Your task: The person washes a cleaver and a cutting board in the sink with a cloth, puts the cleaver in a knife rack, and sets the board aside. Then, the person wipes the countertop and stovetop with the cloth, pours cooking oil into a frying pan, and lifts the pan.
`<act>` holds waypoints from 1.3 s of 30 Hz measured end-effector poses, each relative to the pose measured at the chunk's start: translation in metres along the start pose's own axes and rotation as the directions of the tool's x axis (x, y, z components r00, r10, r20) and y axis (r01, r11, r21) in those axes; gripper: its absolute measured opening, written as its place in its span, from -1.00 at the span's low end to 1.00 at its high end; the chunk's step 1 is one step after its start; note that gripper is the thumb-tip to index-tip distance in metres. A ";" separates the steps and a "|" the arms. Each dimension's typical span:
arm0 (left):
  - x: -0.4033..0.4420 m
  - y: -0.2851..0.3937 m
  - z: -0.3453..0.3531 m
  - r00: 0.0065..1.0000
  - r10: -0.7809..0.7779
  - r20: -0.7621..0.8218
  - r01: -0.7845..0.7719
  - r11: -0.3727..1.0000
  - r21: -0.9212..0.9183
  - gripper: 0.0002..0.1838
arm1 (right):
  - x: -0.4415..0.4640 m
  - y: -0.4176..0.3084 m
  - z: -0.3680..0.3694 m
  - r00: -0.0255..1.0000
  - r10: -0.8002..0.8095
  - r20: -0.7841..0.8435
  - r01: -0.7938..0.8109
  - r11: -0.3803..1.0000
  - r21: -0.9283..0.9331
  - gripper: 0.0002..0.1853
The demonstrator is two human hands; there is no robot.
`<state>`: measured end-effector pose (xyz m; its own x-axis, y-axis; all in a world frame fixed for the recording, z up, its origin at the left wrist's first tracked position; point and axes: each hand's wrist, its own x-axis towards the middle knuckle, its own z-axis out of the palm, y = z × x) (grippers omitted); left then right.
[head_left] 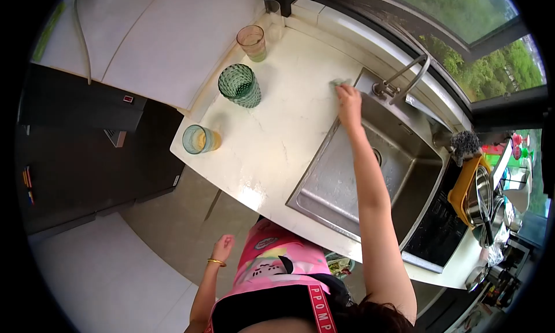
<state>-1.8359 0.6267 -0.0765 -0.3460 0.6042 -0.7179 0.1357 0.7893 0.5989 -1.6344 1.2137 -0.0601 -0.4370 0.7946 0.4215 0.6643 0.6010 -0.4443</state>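
At the sink's upper left corner, my right hand (349,106) is closed on a small greyish-green cloth (340,84), pressed to the white countertop (289,101) beside the faucet (404,81). Part of the cloth is hidden under my fingers. My right arm stretches across the stainless steel sink (335,182). Low in front of the counter hangs my left hand (222,248), with a gold bangle at the wrist. It touches nothing, and its fingers look loosely bent and apart from any object.
Along the counter's left side stand a blue glass (199,140) with amber tint, a green textured glass (240,86), a pinkish glass (252,43) and a clear glass (273,20). Right of the sink are a yellow basket (461,197) and metal bowls (478,194). A window (485,67) lies behind.
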 end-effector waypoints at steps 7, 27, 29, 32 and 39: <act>0.006 -0.004 0.014 0.994 0.058 0.088 -0.052 0.996 -0.069 -0.77 | -0.143 -0.127 -0.002 0.845 -0.255 0.469 0.165 0.960 0.225 -0.56; 0.019 0.191 0.119 0.747 0.020 0.665 -0.314 0.892 0.325 -0.78 | -0.454 0.167 -0.406 0.063 0.796 -0.602 -0.552 0.530 0.643 -0.66; 0.014 0.209 0.150 0.772 -0.064 0.633 -0.274 0.865 0.421 -0.79 | -0.513 0.244 -0.442 0.024 0.753 -0.658 -0.644 0.515 0.566 -0.64; -0.007 0.237 0.188 0.778 -0.089 0.622 -0.272 0.844 0.461 -0.79 | -0.555 0.289 -0.465 0.388 0.666 -0.638 -0.883 0.466 -0.051 -0.61; -0.040 0.285 0.277 0.762 -0.072 0.643 -0.291 0.849 0.440 -0.77 | -0.395 0.179 -0.374 0.724 0.570 -0.390 -0.572 0.811 0.123 -0.63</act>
<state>-1.5266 0.8574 0.0246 0.3237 0.4746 -0.8185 0.6244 0.5428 0.5616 -1.1160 0.9754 -0.0100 0.2984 0.8840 0.3600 0.7144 0.0433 -0.6984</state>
